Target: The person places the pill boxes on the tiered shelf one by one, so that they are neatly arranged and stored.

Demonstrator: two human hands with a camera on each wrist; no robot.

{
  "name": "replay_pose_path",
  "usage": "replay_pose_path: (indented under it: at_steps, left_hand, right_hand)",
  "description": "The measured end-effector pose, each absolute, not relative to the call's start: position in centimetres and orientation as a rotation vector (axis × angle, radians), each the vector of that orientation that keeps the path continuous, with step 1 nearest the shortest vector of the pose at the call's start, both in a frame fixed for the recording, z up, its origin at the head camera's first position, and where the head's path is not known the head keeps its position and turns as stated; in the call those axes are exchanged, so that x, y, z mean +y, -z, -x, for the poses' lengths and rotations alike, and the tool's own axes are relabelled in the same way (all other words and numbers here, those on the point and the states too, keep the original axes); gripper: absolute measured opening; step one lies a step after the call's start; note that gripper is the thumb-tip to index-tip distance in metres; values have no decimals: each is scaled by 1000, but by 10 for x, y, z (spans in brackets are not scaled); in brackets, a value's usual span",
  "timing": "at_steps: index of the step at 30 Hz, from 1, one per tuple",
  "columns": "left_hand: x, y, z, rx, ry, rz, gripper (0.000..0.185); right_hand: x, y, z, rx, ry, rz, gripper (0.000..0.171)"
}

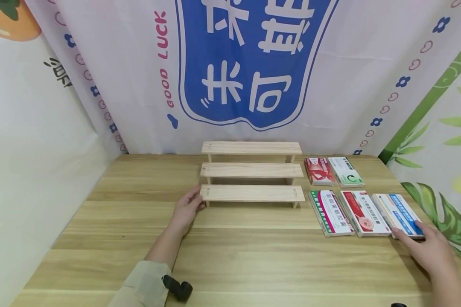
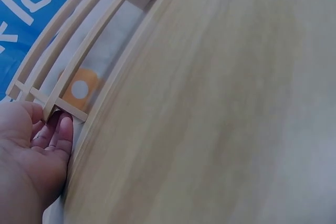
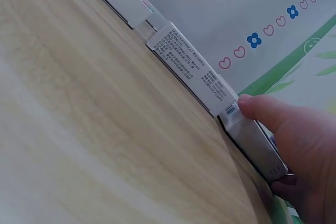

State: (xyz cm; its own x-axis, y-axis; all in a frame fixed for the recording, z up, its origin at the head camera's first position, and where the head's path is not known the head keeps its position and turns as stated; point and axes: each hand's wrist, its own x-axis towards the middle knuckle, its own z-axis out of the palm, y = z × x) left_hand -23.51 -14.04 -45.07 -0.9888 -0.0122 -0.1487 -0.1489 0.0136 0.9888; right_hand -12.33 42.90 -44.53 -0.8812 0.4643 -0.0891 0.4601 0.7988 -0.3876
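A three-step wooden shelf (image 1: pixel 252 170) (image 2: pixel 79 51) stands at the back middle of the wooden table (image 1: pixel 230 256). My left hand (image 1: pixel 188 207) (image 2: pixel 37 140) rests on the table at the left end of the lowest step, its relaxed fingers touching the leg there. At the right, my right hand (image 1: pixel 426 249) (image 3: pixel 299 140) grips the near end of a blue-and-white box (image 1: pixel 398 212) (image 3: pixel 254 142), with the thumb on one corner and the fingers curled round the other side. The box lies flat on the table.
A red-and-white box (image 1: pixel 364 212) (image 3: pixel 194 72) and a green-and-magenta box (image 1: pixel 330 212) lie left of the held one. A red box (image 1: pixel 319 170) and a green-and-white box (image 1: pixel 345 171) lie behind them. Printed cloth backdrops hang behind and at both sides of the table.
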Motion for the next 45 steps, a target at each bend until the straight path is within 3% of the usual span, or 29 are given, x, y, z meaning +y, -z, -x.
replay_pose_path:
  at_steps: [15,26,45]
  left_hand:
    - [-139,457,236,2165,-2139,188,41]
    - [-139,458,235,2177,-2143,144,39]
    - [-141,457,233,2210,-2127,152,41]
  right_hand:
    - [419,430,126,-2851,-704,855,91]
    - [380,389,155,-2804,-909,497,81]
    - [275,336,221,-2901,-989,79,86]
